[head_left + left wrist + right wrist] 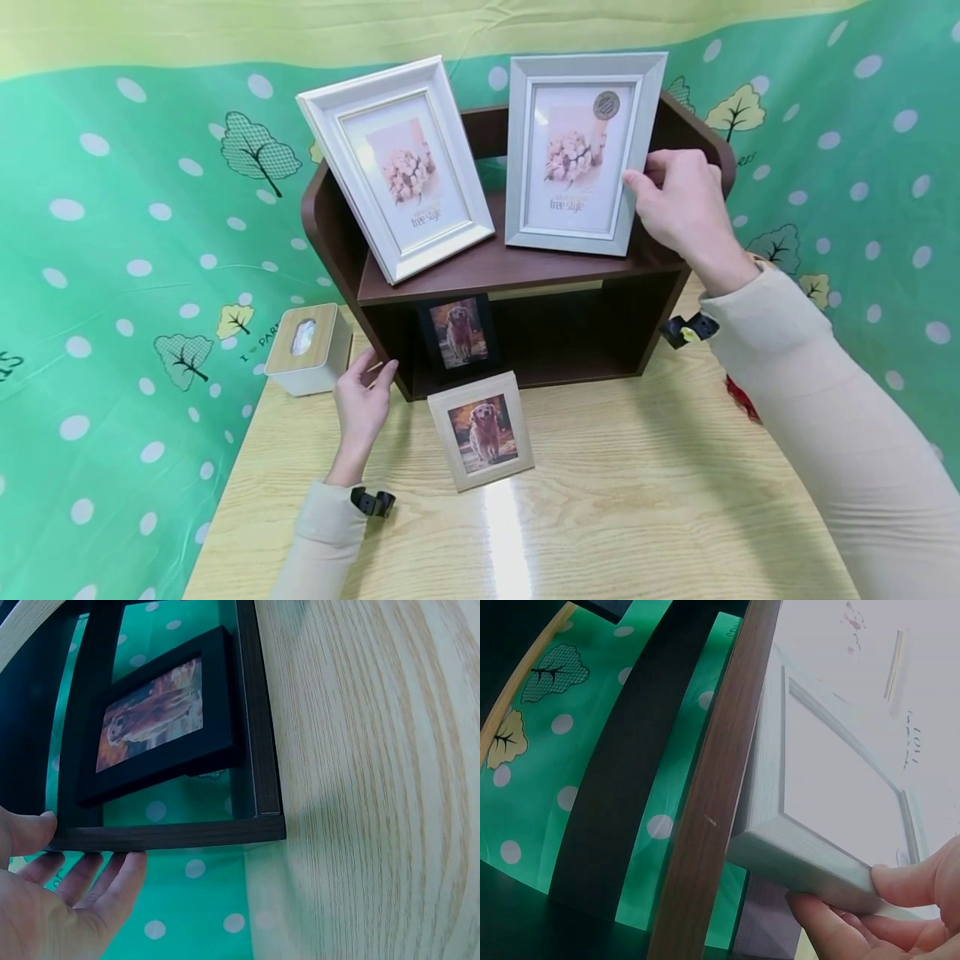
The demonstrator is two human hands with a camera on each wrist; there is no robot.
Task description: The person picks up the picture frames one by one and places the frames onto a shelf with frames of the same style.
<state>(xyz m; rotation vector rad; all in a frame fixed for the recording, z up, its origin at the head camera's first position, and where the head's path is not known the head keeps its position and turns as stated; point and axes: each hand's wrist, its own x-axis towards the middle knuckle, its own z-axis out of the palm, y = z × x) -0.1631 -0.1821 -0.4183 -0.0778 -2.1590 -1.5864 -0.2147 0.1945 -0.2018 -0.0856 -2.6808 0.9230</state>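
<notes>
A pale grey picture frame with a flower print stands on the top board of a dark brown shelf. My right hand pinches its right edge, thumb on the front and fingers behind. In the right wrist view that frame looks washed out by glare. My left hand holds the shelf's left side panel between thumb and fingers. To the left on the same board, a white picture frame stands tilted. In the lower compartment leans a black frame with a dog photo.
A cream frame with a dog photo stands on the wooden table before the shelf. Left of the shelf is a tissue box with a wooden lid. Something red lies at right, partly behind my sleeve. Green patterned cloth hangs behind.
</notes>
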